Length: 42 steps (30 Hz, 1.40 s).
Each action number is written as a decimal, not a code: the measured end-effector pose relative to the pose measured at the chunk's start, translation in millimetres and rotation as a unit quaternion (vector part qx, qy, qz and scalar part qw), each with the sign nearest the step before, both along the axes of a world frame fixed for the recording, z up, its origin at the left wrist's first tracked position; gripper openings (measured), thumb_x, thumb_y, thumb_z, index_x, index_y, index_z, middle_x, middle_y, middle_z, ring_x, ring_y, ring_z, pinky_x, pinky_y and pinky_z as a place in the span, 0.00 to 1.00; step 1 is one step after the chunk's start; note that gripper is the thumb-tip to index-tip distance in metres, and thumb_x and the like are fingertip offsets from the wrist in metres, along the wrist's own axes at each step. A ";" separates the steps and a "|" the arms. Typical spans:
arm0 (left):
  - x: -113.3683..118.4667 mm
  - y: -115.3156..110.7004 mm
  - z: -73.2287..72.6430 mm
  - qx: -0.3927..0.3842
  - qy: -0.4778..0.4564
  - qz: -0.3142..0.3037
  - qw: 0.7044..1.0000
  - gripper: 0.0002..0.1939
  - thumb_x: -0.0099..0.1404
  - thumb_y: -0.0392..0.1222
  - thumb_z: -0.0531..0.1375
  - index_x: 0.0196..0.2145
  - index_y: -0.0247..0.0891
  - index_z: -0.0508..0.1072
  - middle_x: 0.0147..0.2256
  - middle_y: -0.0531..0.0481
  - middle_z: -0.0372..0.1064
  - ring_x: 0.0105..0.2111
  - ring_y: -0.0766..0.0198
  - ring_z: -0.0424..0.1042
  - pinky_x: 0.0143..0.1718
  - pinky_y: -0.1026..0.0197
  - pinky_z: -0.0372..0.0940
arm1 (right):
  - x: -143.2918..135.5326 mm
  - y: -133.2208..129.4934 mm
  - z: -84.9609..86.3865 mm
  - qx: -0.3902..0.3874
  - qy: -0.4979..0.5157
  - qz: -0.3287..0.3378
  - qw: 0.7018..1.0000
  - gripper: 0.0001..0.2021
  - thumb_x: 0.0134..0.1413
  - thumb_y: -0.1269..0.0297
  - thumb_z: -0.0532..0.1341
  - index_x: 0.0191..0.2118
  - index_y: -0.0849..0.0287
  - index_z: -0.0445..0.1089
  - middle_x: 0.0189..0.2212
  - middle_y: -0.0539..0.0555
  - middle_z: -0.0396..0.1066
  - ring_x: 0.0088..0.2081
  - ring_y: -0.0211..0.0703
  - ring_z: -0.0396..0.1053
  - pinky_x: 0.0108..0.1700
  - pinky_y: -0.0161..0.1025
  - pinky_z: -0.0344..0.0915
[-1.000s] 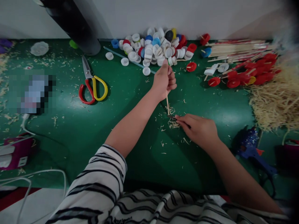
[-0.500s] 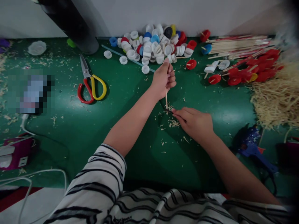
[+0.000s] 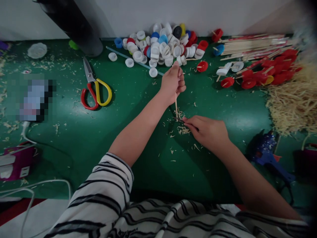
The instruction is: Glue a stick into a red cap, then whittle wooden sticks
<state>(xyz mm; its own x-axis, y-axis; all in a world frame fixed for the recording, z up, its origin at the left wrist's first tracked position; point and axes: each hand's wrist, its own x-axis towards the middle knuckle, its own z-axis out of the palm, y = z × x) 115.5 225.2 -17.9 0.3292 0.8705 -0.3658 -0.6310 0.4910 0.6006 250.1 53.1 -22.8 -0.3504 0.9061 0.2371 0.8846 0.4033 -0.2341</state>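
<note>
Dark tool (image 3: 179, 119), kind unclear, pinched by right hand (image 3: 209, 132), wooden stick (image 3: 176, 105), top hidden in curled left hand (image 3: 173, 82), pale, thin, straight, lower end at tool, near shavings (image 3: 183, 130), green table (image 3: 153, 172).

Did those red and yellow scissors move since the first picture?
No. The scissors keep the same place and angle beside the dark cylinder's base; the whole view just shifted slightly.

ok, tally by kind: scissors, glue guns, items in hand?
Metal scissors with red and yellow handles: 1
Blue plastic glue gun: 1
Thin pale wooden stick, left hand: 1
Small dark tool, right hand: 1
Total: 4
</note>
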 end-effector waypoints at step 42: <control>-1.8 2.4 -5.0 -0.035 -0.060 0.020 0.997 0.27 0.79 0.55 0.58 0.26 0.39 0.57 0.20 0.61 0.44 0.14 0.78 0.44 0.17 0.70 0.42 | 3.2 -13.0 -2.9 0.004 -0.002 0.008 1.000 0.11 0.75 0.61 0.61 0.46 0.54 0.83 0.38 0.48 0.86 0.37 0.39 0.81 0.29 0.38 0.57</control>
<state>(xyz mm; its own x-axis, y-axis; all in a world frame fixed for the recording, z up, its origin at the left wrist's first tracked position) 113.7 227.6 -22.9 0.3399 0.8572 -0.3868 -0.7165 0.5025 0.4839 253.3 40.1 -25.6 -0.3657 0.8983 0.2434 0.8792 0.4193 -0.2263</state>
